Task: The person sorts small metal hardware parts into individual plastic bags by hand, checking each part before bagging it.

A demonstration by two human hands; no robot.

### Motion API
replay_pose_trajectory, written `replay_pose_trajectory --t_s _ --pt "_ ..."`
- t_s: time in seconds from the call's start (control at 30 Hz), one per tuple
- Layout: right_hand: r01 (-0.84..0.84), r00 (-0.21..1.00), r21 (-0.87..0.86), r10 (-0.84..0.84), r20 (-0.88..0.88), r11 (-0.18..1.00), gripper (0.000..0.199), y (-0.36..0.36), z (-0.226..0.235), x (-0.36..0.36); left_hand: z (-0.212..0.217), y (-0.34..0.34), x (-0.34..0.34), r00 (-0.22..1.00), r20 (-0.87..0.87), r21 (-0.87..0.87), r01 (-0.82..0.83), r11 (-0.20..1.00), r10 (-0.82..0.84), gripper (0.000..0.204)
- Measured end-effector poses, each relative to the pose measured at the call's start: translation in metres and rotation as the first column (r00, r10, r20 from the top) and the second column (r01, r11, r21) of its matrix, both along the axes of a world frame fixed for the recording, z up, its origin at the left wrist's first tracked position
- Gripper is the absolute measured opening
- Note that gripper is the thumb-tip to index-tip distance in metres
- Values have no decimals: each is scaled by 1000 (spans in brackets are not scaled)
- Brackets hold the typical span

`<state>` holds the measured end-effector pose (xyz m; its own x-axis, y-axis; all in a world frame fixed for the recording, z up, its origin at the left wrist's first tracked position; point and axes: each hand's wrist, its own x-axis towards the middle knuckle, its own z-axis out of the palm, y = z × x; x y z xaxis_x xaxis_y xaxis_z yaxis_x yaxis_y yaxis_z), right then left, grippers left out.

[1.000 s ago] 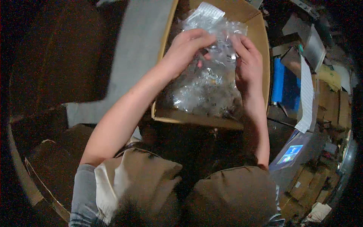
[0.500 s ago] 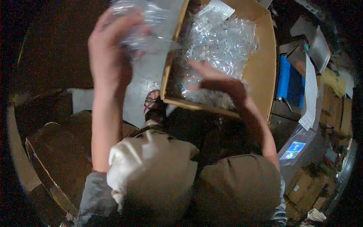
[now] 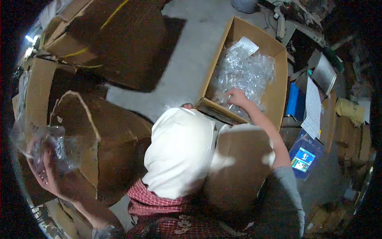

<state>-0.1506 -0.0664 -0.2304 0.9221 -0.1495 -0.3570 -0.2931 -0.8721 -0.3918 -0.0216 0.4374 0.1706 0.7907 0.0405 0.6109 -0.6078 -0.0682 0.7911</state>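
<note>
My left hand (image 3: pixel 47 163) is out at the far left, its fingers closed around a bunch of clear plastic packets (image 3: pixel 59 147). It is above an open brown cardboard box (image 3: pixel 115 135) with a torn, pale edge. My right hand (image 3: pixel 238 98) reaches into a long cardboard carton (image 3: pixel 278 71) ahead on the right. Its fingers are curled down into a heap of shiny clear packets (image 3: pixel 246 67) and seem to pinch one; the fingertips are partly hidden. What is inside the packets is too small to make out. A white printed sheet (image 3: pixel 247 45) lies at the heap's far end.
Right of the carton stand a blue object (image 3: pixel 293 99), a hanging printed sheet (image 3: pixel 312 107) and a device with a lit screen (image 3: pixel 303 159). A big dark cardboard box (image 3: pixel 127 40) is at the far left. White cloth (image 3: pixel 181 151) covers my left knee.
My left hand has swung from beside the carton down to the far left with the packets. My right hand has settled into the heap. The view has shifted, showing more boxes on the left.
</note>
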Motion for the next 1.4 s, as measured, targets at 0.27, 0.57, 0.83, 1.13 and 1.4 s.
replay_pose_trajectory --t_s 0.27,0.57,0.83,1.13,1.4 --pt "519 546 633 -793 271 574 23 -47 147 -29 -54 86 10 875 331 912 -200 -359 354 57" --pt "64 370 927 -871 322 370 34 10 347 -60 4 -134 -21 876 42 406 425 809 -481 21" --pt "-304 478 952 -858 188 40 48 43 379 -69 -22 -305 -21 -522 -633 -712 682 166 -572 60" --pt "-117 394 983 -902 178 143 54 27 339 -82 -47 -363 -4 -217 -384 -711 689 138 -898 18" --pt "-101 388 994 -919 74 38 36 25 337 -82 -32 -371 6 -442 -186 -862 501 -70 -877 45"
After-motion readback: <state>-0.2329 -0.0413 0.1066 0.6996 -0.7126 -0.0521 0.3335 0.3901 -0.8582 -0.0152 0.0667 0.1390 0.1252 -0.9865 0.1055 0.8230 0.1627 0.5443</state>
